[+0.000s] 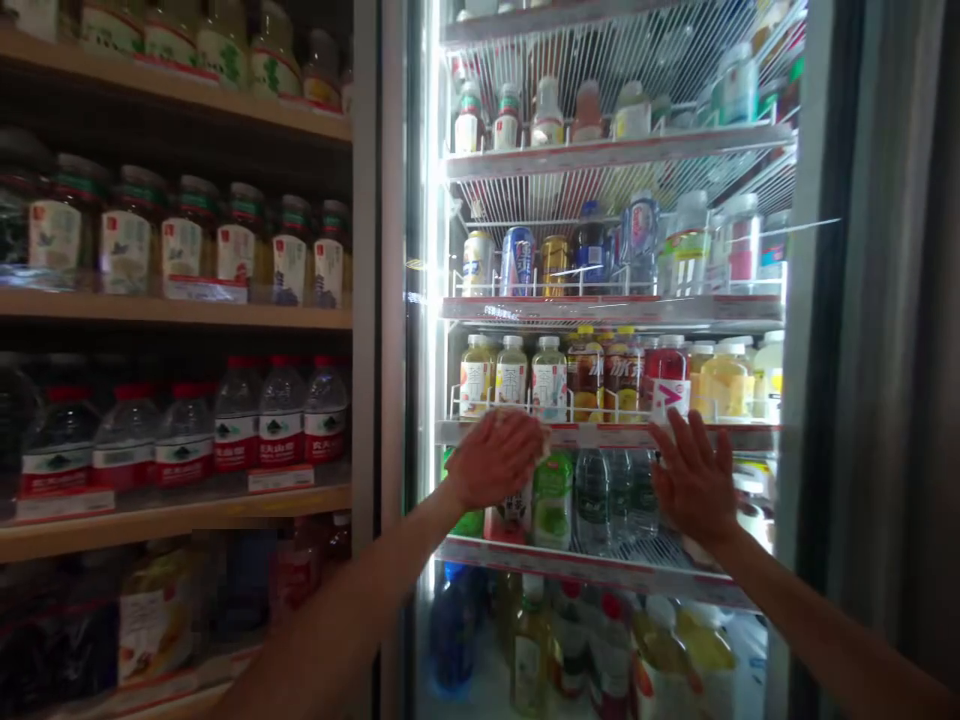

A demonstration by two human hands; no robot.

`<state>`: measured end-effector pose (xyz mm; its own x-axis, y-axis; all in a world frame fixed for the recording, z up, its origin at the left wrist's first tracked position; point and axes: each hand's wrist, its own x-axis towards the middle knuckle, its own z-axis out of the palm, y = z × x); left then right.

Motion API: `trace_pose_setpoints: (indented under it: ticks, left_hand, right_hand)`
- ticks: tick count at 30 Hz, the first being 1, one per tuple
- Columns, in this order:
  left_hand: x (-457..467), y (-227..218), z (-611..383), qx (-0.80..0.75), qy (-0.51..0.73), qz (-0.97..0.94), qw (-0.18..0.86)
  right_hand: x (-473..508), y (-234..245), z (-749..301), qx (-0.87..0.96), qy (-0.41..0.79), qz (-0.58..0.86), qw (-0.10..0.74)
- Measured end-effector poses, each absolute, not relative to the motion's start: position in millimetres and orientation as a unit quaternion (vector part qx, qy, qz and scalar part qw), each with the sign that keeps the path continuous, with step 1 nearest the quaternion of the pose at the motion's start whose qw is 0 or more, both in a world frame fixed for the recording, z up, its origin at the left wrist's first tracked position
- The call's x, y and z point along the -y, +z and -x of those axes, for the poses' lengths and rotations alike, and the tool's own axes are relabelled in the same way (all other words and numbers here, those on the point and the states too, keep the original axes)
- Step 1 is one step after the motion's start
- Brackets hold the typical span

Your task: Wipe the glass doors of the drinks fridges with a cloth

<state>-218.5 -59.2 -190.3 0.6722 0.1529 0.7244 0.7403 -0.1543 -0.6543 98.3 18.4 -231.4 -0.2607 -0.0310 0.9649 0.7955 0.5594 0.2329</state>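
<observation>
I face a lit drinks fridge with a glass door. My left hand is against the glass at the level of the third shelf rail. Its fingers are curled over something small and pale that I cannot make out. My right hand lies flat on the glass a little to the right, fingers spread, holding nothing. Behind the hands stand juice and tea bottles on the third shelf and clear water bottles and a green bottle one shelf lower.
Cans and bottles fill the upper fridge shelves, and more bottles stand at the bottom. To the left, wooden shelves carry jars and red-capped water bottles. A dark curtain hangs at the right.
</observation>
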Motion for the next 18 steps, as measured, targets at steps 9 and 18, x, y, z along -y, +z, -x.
trace_pose_setpoints:
  ticks: [9,18]
  left_hand:
    - [48.1,-149.6,194.6,0.418,-0.380,0.595,0.573]
    - [44.5,-136.1,189.0,0.473,-0.524,0.458,0.541]
  right_hand:
    - [-19.6,-232.9,-99.1,0.702,-0.372,0.283,0.538]
    - [-18.5,-231.8,-99.8,0.700,-0.388,0.281,0.530]
